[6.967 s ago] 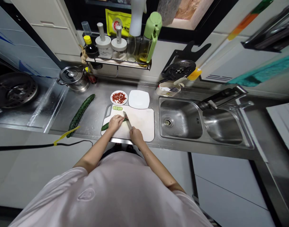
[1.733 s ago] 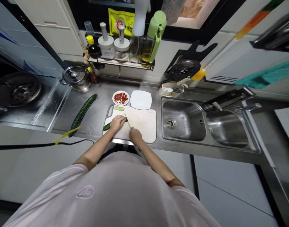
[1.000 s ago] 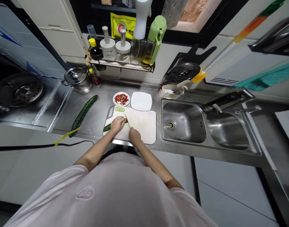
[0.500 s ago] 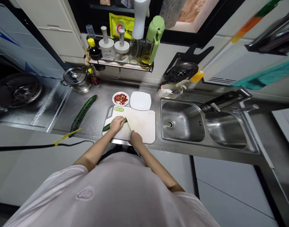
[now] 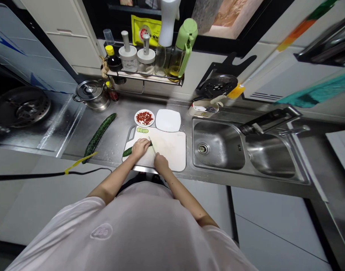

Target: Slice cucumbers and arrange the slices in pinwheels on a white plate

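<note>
On the white cutting board (image 5: 172,150), my left hand (image 5: 140,149) is closed over a dark green cucumber (image 5: 127,152), whose middle it hides. My right hand (image 5: 161,163) grips the handle of a knife (image 5: 152,145). The narrow blade stands at the cucumber's right end, close to my left fingertips; whether it touches the cucumber I cannot tell. Several pale green cucumber slices (image 5: 142,130) lie in a row at the board's upper left. Behind the board are a small plate of chopped red pieces (image 5: 144,118) and a white square plate (image 5: 168,120).
A whole cucumber (image 5: 99,137) lies left on the steel counter, with a lidded pot (image 5: 92,95) behind it. The double sink (image 5: 217,145) is to the right. Bottles and jars stand on a wall rack (image 5: 147,77). A black cable (image 5: 48,176) runs along the left.
My right hand and the knife have shifted slightly up and left, towards my left hand. My left hand and the cucumber have stayed in place.
</note>
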`<state>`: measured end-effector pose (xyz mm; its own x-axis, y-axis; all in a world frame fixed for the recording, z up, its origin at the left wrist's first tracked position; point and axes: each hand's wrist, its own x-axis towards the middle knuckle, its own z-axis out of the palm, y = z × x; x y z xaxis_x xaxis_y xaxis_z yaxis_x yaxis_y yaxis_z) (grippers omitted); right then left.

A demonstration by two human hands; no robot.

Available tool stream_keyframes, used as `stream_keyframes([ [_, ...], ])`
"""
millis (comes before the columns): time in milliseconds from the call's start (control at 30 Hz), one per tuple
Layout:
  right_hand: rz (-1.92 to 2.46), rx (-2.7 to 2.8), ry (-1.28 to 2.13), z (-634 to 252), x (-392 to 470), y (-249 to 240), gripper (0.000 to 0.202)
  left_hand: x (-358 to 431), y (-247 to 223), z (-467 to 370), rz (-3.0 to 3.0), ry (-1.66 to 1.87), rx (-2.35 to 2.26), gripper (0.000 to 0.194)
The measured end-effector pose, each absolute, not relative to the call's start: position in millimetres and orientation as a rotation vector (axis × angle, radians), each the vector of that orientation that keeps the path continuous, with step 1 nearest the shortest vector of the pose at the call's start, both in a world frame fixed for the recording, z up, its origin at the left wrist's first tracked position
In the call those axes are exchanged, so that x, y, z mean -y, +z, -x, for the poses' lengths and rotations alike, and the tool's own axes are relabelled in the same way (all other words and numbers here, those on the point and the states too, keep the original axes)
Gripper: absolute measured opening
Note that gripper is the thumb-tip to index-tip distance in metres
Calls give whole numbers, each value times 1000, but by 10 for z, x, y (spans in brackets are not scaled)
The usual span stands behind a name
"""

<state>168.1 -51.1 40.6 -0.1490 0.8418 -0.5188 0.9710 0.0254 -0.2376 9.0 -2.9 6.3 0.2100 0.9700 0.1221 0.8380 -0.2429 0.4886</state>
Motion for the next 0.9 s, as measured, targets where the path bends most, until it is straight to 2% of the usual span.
stream_keyframes([
  [900,-1909,-2089,-798,-1775,650,318,23,25,43,-104,-2128,635,-1710,21],
])
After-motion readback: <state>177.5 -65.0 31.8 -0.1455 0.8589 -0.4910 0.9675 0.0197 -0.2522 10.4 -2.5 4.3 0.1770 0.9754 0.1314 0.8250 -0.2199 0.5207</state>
